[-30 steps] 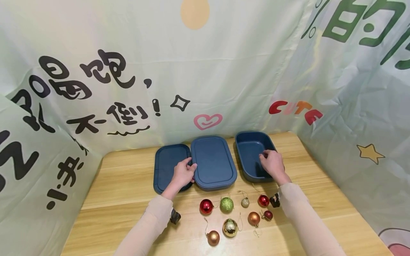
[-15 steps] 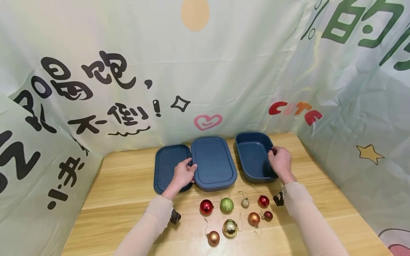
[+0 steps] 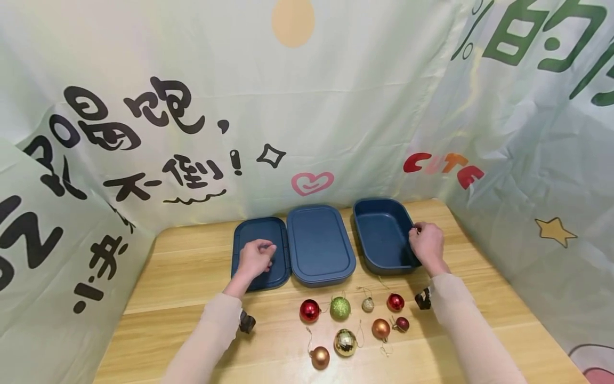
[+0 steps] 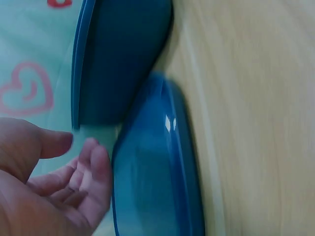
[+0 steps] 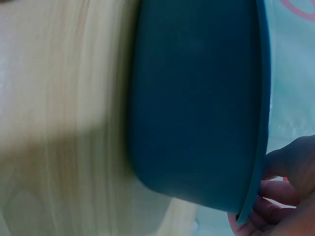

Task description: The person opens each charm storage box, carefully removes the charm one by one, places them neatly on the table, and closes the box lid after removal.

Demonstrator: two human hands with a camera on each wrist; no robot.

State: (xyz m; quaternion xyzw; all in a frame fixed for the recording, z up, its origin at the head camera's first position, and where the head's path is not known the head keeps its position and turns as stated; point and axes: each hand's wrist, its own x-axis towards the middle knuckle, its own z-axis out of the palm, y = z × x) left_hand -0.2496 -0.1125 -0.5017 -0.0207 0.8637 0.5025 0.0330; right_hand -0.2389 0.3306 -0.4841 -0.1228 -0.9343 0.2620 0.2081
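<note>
My left hand [image 3: 256, 257] hovers over a dark blue lid [image 3: 266, 230] lying flat at the left of the table. Its fingers are loosely bent and hold nothing; the left wrist view shows a gap between thumb and fingers. Beside the lid stands a blue storage box with its lid on [image 3: 320, 242]. At the right is an uncovered blue storage box [image 3: 384, 234]. My right hand [image 3: 428, 246] pinches that box's right rim. In the right wrist view, the thumb and fingers close around the rim of the box [image 5: 197, 98].
Several baubles lie in front of the boxes, among them a red one [image 3: 309, 310], a green glitter one [image 3: 340, 308], a faceted gold one [image 3: 345, 342] and a copper one [image 3: 320, 357]. A printed cloth [image 3: 336, 117] hangs behind the wooden table [image 3: 182, 266].
My left hand has left the middle box's edge and moved left over the lid. The right hand has moved from above the uncovered box's inside to its right rim.
</note>
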